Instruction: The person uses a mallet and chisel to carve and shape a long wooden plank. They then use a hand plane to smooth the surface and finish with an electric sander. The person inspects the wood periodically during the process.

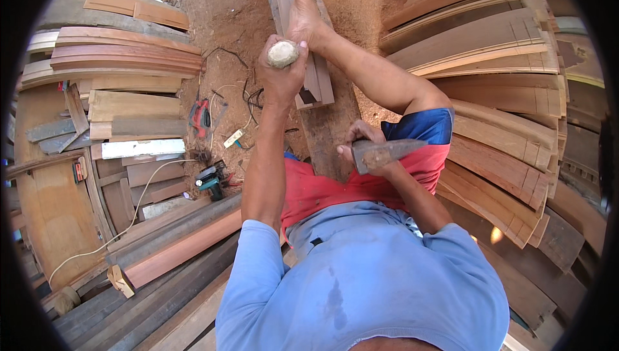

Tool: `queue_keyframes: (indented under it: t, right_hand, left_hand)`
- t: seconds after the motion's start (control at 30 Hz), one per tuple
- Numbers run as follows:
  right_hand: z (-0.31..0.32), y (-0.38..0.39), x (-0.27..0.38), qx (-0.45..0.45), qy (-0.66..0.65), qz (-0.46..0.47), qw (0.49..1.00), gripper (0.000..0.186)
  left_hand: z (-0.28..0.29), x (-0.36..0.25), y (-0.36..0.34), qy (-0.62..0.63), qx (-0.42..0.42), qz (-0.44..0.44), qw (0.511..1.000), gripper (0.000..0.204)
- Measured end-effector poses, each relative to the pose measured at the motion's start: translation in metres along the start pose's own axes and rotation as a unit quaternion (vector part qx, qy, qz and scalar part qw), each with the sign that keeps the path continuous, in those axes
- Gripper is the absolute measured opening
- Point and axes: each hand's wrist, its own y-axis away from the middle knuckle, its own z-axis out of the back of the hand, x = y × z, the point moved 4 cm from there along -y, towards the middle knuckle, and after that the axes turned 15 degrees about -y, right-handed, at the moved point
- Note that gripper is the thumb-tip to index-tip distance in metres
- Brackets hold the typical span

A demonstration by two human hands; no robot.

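My left hand [281, 79] is closed around a tool with a round wooden handle [282, 54], seen end-on. What lies below the handle is hidden by the fist. Beneath that hand a stack of long planks [319, 77] runs away from me, and my bare foot [305, 19] presses on top of it. Nearer my lap, on the right, my right hand [361, 148] grips a hammer with a dark, tapering metal head [387, 155]. Its handle is mostly hidden under the head. The hammer is apart from the round handle.
Stacked boards [496, 93] line the right side, with more piled boards [129, 61] on the left. A teal power tool [210, 180], a red power tool [200, 117], a power strip [233, 137] and loose cables lie on the sawdust-covered ground [219, 22] at left.
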Motion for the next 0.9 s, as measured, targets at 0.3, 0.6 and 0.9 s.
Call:
queue_keyframes:
  t: [0.3, 0.6, 0.9]
  right_hand:
    - [0.001, -0.005, 0.005, 0.001, -0.006, 0.000, 1.000, 0.029]
    - [0.000, -0.006, 0.008, 0.015, -0.001, 0.015, 1.000, 0.030]
    - [0.003, -0.005, -0.010, -0.001, -0.009, -0.017, 1.000, 0.027]
  left_hand:
    - [-0.006, 0.006, -0.007, 0.016, 0.006, 0.013, 1.000, 0.020]
    - [-0.012, 0.009, -0.010, 0.006, 0.019, 0.010, 1.000, 0.020]
    - [-0.019, -0.023, -0.005, -0.029, -0.024, -0.041, 0.998, 0.020]
